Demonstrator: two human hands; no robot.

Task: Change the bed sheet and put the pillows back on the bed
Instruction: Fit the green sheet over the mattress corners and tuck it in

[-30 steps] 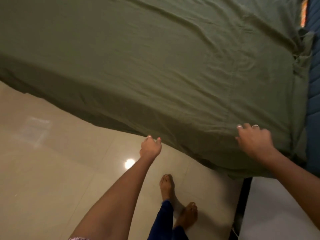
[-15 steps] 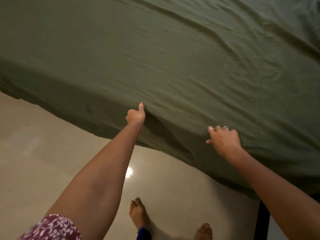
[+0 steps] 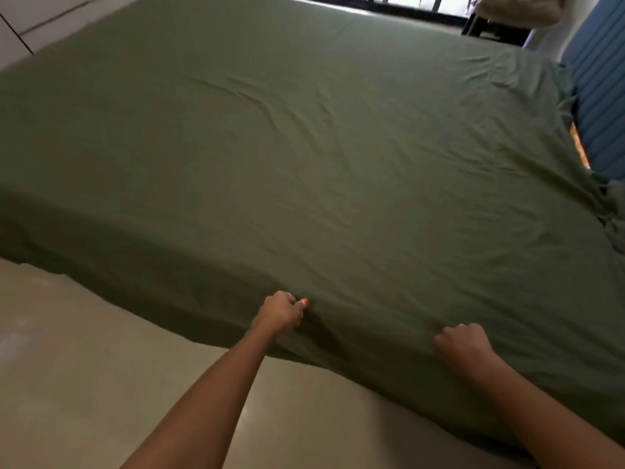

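You are pinching the sheet [image 3: 304,157] at the near edge of the bed [image 3: 101,275]: your left hand [image 3: 279,313] is gripping a fold of it, and your right hand [image 3: 463,343] is curling its fingers into the cloth just beside. Be pulling both grips evenly toward you and down, so the creases running across the middle flatten. The floor [image 3: 101,367] beside you is giving room to step. Far right, the sheet is bunching against the blue headboard [image 3: 602,106]; no pillows are showing on the bed.
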